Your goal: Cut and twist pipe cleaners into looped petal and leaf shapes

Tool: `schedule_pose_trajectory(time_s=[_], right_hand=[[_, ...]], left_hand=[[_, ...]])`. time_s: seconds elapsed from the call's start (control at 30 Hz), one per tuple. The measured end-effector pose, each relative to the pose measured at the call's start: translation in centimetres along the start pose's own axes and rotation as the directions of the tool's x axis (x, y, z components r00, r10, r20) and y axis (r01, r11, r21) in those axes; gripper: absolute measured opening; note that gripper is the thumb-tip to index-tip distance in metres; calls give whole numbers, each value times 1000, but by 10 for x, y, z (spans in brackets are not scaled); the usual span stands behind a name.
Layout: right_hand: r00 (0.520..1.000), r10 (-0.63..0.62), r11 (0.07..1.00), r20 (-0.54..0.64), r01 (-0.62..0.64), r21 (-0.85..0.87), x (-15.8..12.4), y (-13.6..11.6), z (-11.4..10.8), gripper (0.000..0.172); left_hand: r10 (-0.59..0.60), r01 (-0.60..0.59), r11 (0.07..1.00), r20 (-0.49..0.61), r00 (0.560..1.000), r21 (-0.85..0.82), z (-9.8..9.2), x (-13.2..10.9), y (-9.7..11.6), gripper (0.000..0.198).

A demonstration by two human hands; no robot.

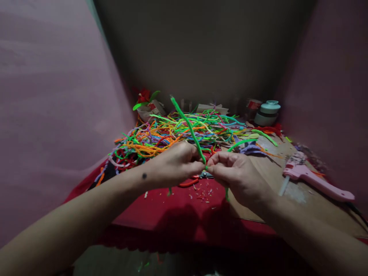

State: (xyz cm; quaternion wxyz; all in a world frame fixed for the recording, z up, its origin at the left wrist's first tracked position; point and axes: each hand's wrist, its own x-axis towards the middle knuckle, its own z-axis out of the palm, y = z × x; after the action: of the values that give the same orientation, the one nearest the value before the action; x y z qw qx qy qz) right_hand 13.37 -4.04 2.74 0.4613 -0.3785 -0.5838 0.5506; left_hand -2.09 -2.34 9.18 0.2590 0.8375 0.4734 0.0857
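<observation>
My left hand (185, 163) and my right hand (234, 170) meet above the near part of the table, both closed on green pipe cleaners. One bright green pipe cleaner (188, 124) rises from between the fingertips and slants up to the left. Another green length (241, 143) curves out beyond my right hand, and green ends hang below each hand. Whether these are one twisted piece or several, I cannot tell. Red-handled pliers or cutters (189, 183) lie partly hidden under my hands on the red cloth.
A big tangle of coloured pipe cleaners (149, 140) covers the table's back. On the right, a pink glue gun (319, 178) rests on cardboard (258, 203). A pale green lidded jar (268, 113) and a red flower (144, 95) stand behind. Small scraps dot the red cloth (138, 214).
</observation>
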Motion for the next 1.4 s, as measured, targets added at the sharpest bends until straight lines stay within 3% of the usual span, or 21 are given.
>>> schedule_pose_trajectory(time_s=[0.07, 0.13, 0.2, 0.23, 0.3, 0.37, 0.47, 0.53, 0.6, 0.67, 0.7, 0.77, 0.83, 0.9, 0.97, 1.03, 1.07, 1.13, 1.17, 1.23, 1.4], right_hand=[[960, -279, 894, 11, 263, -363, -8, -3, 2, 9], [825, -555, 582, 110, 479, -657, -13, -2, 3, 14], [717, -665, 346, 210, 545, -764, -14, 1, 3, 19], [701, -676, 315, 228, 554, -770, -14, 2, 2, 19], [736, -648, 404, 196, 550, -731, -14, 2, 1, 16], [824, -554, 595, 119, 492, -635, -14, -1, 0, 12], [948, -317, 873, -12, 287, -394, -15, -7, -1, 9], [986, -153, 971, -63, 138, -195, -15, -10, -1, 10], [995, -35, 999, -89, 34, -9, -13, -10, -2, 13], [995, 37, 990, -95, -24, 137, -11, -8, -2, 15], [994, 63, 980, -87, -46, 193, -10, -7, -2, 15], [993, 100, 959, -55, -81, 271, -9, -4, -1, 16], [993, 120, 943, -22, -107, 314, -8, -3, 0, 16], [991, 131, 933, -5, -122, 338, -8, -2, 2, 16], [991, 130, 929, 3, -123, 350, -9, -3, 3, 17], [994, 112, 936, 2, -107, 337, -10, -5, 5, 17], [996, 94, 946, -6, -88, 312, -11, -6, 6, 17], [999, 34, 977, -42, -25, 211, -14, -7, 7, 14], [997, -11, 990, -71, 20, 139, -15, -8, 8, 12], [987, -103, 995, -123, 103, -3, -16, -8, 9, 9], [973, -171, 979, -155, 150, -141, -15, -10, 10, 11]], left_hand=[[-133, 173, 926, 139, 981, -335, -4, 1, -3, 29], [-196, 297, 770, 234, 952, -564, -3, 2, -9, 29], [-219, 345, 650, 267, 938, -677, 1, 2, -16, 29], [-228, 351, 616, 268, 936, -705, 3, 2, -18, 30], [-237, 339, 580, 245, 940, -741, 6, 1, -20, 32], [-228, 321, 570, 230, 946, -757, 7, -1, -20, 31], [-184, 264, 580, 191, 964, -771, 5, -6, -16, 26], [-152, 201, 627, 135, 979, -753, 4, -11, -13, 23], [-104, 86, 721, 16, 994, -687, 6, -15, -13, 18], [-3, -104, 841, -196, 981, -531, 12, -18, -16, 16], [86, -213, 891, -312, 946, -400, 16, -19, -18, 16], [319, -389, 918, -452, 833, -69, 23, -21, -25, 19], [496, -460, 866, -445, 746, 195, 28, -22, -29, 20], [558, -458, 828, -403, 725, 322, 29, -21, -29, 18], [556, -438, 826, -389, 734, 355, 25, -20, -25, 16], [486, -422, 874, -389, 783, 242, 20, -17, -19, 18], [401, -390, 915, -368, 839, 108, 17, -16, -16, 21], [173, -228, 945, -232, 957, -235, 14, -13, -13, 26], [73, -124, 917, -147, 986, -379, 13, -12, -12, 28], [-42, 11, 840, -45, 998, -543, 13, -11, -12, 30], [-81, 20, 791, -72, 994, -612, 18, -9, -15, 28]])
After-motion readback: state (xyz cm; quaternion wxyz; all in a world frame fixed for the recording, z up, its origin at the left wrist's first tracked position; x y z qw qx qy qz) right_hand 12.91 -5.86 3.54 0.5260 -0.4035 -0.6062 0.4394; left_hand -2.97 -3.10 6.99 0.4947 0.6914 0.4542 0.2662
